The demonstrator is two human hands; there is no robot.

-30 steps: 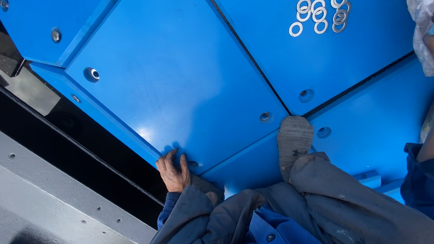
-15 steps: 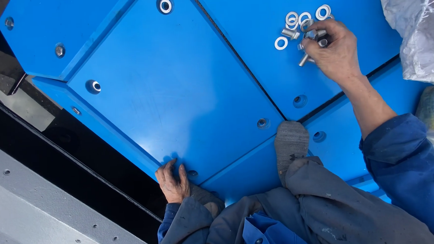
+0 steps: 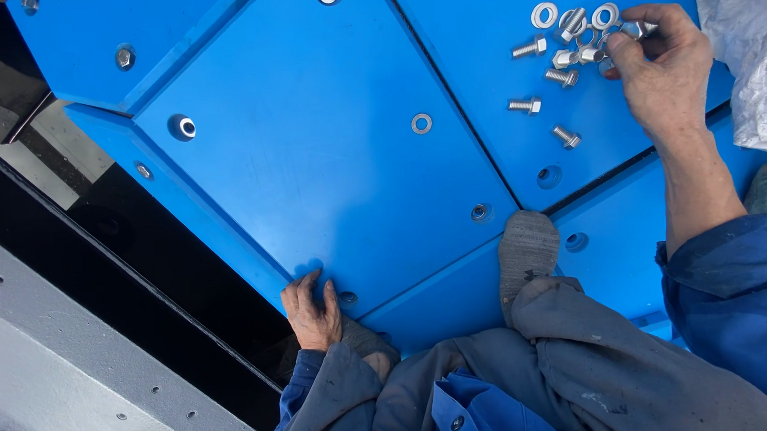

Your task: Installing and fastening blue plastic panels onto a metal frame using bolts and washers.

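Large blue panels (image 3: 313, 184) with bolt holes fill the view. My left hand (image 3: 312, 312) lies flat on the lower edge of the middle panel, fingers spread, holding nothing. My right hand (image 3: 663, 65) reaches to the upper right and pinches a silver bolt (image 3: 632, 30) between thumb and fingers. Beside it lie several loose bolts (image 3: 560, 77) and washers (image 3: 545, 14). A single washer (image 3: 422, 123) sits alone further left on the panel.
A crumpled clear plastic bag (image 3: 751, 53) lies at the right edge. My shoe sole (image 3: 527, 248) rests on the panel seam. A dark gap (image 3: 100, 245) and a grey metal beam (image 3: 71, 376) run along the left.
My right hand came in from the right to the washer pile; bolts now lie scattered beside the washers and one washer sits apart. The left hand has stayed put.
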